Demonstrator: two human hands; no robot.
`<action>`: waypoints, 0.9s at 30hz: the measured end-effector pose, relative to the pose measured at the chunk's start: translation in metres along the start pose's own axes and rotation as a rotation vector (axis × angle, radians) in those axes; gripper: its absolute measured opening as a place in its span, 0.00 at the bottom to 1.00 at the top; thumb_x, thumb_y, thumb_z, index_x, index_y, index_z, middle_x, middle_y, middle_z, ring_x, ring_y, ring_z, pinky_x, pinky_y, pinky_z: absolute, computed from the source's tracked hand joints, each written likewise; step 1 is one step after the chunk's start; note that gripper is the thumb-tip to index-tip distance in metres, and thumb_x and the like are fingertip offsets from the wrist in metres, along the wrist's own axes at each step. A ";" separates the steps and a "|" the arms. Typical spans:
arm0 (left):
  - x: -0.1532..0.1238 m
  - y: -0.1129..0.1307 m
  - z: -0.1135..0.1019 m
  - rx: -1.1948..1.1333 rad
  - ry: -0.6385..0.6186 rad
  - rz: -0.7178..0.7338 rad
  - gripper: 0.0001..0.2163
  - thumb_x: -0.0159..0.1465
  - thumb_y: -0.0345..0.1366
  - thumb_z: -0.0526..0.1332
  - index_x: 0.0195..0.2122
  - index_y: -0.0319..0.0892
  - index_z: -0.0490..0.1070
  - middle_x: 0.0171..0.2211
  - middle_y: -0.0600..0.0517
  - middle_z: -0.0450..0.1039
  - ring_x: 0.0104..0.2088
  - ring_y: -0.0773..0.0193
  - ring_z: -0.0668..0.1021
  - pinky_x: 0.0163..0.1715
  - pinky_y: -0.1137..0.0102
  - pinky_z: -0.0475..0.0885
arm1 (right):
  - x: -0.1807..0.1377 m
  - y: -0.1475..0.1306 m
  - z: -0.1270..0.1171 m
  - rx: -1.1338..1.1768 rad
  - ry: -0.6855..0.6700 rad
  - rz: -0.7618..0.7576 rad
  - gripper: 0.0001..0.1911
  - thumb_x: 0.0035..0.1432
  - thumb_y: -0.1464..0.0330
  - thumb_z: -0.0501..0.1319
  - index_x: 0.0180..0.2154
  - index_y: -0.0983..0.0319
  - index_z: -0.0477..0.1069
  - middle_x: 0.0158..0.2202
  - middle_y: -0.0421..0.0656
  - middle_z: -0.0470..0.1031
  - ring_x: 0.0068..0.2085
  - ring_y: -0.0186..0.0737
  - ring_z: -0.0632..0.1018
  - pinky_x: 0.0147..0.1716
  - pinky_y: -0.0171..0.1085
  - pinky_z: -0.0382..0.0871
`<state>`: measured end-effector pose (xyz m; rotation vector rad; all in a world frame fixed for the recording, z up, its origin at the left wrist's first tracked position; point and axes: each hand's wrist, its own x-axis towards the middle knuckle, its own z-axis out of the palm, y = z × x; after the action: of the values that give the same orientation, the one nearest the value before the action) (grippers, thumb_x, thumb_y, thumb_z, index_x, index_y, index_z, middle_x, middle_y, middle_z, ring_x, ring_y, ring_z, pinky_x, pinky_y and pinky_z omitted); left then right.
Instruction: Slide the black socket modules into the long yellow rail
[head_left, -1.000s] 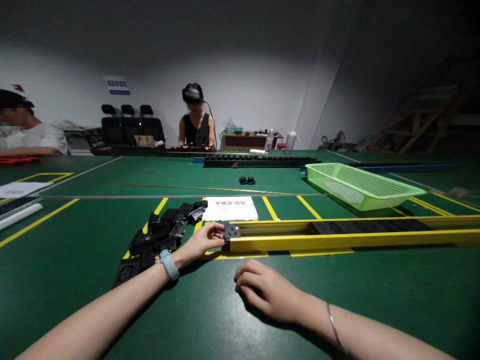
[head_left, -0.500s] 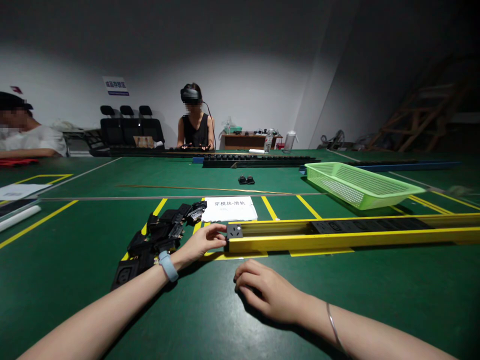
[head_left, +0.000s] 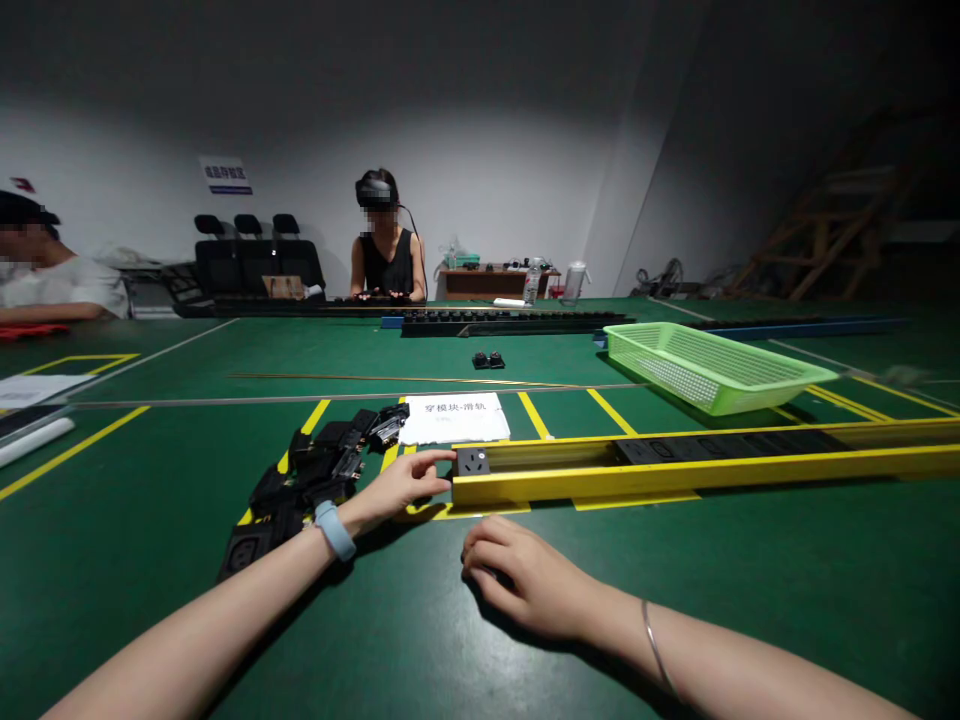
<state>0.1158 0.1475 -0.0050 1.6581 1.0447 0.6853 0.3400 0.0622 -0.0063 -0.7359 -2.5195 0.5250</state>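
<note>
A black socket module (head_left: 473, 462) sits in the left end of a long yellow rail (head_left: 555, 486). My left hand (head_left: 405, 488), a blue band on its wrist, has thumb and index finger on the module's outer end. Farther right inside the same rail lies a row of black socket modules (head_left: 720, 446). My right hand (head_left: 525, 575) rests on the table in front of the rail, fingers loosely curled, with nothing visible in it. Beside my left wrist is a pile of loose black modules (head_left: 330, 455).
A white paper sign (head_left: 456, 418) lies behind the rail's left end. Farther back are a green basket (head_left: 712, 372), two small black parts (head_left: 488, 360) and a thin rod (head_left: 390, 379). A person (head_left: 386, 260) wearing a headset works across the green table (head_left: 360, 640).
The socket module has slid slightly right into the rail, its end now about level with the rail's end. My left fingers stay against it; the right hand keeps its pose.
</note>
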 end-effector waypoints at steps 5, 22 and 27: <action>-0.003 0.010 0.002 -0.068 -0.098 -0.049 0.27 0.57 0.36 0.59 0.59 0.37 0.62 0.19 0.62 0.50 0.19 0.74 0.53 0.20 0.75 0.47 | 0.000 0.000 -0.001 -0.008 0.009 0.000 0.06 0.62 0.73 0.53 0.36 0.61 0.69 0.40 0.44 0.71 0.42 0.36 0.71 0.45 0.34 0.66; -0.002 0.051 0.001 -0.512 -0.444 -0.467 0.25 0.60 0.38 0.57 0.59 0.43 0.59 0.13 0.65 0.44 0.12 0.74 0.44 0.10 0.80 0.43 | -0.002 -0.001 0.000 -0.039 0.034 -0.031 0.06 0.60 0.73 0.54 0.36 0.61 0.69 0.39 0.43 0.71 0.40 0.37 0.70 0.43 0.35 0.67; 0.005 0.064 0.003 -0.498 -0.443 -0.523 0.20 0.60 0.38 0.58 0.54 0.43 0.63 0.13 0.64 0.46 0.11 0.74 0.47 0.09 0.82 0.44 | -0.002 -0.001 0.000 -0.042 0.038 -0.039 0.06 0.61 0.73 0.54 0.36 0.61 0.69 0.39 0.43 0.71 0.41 0.37 0.70 0.42 0.35 0.67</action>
<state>0.1398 0.1436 0.0546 0.9794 0.8423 0.1873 0.3414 0.0598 -0.0062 -0.7041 -2.5109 0.4425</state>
